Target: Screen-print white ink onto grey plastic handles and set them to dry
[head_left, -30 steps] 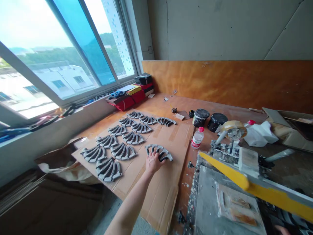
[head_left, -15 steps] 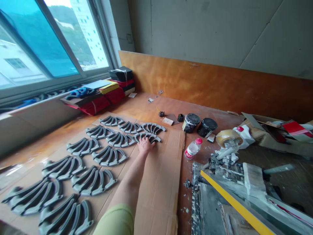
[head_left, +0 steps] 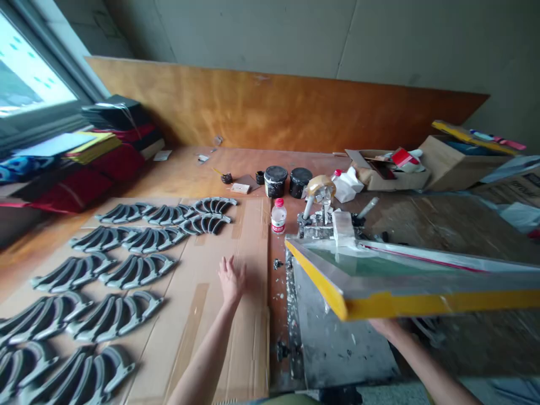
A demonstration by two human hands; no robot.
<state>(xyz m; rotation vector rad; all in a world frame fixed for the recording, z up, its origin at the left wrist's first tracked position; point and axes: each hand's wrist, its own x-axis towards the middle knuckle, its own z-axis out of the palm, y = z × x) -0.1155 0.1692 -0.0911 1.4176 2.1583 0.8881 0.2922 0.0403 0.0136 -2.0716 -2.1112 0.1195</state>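
My left hand (head_left: 232,278) hovers open, fingers stretched, over the bare cardboard sheet (head_left: 248,337), holding nothing. Beyond it lie two rows of grey curved ribbed parts (head_left: 139,270); the nearest placed one (head_left: 205,223) sits at the far end of the row. My right forearm (head_left: 422,365) reaches under the raised yellow-edged screen frame (head_left: 405,304); the hand itself is hidden beneath that frame.
A paint-spattered metal printing base (head_left: 333,332) stands under the frame. Behind it are a small plastic bottle (head_left: 278,216), two black ink tubs (head_left: 287,181), a tape roll, a white jug and cardboard boxes (head_left: 447,160). Stacked red and black packs (head_left: 105,146) lie by the window.
My left hand has let go of the grey part at the far end of the row and drawn back toward me over the cardboard. The view has swung right.
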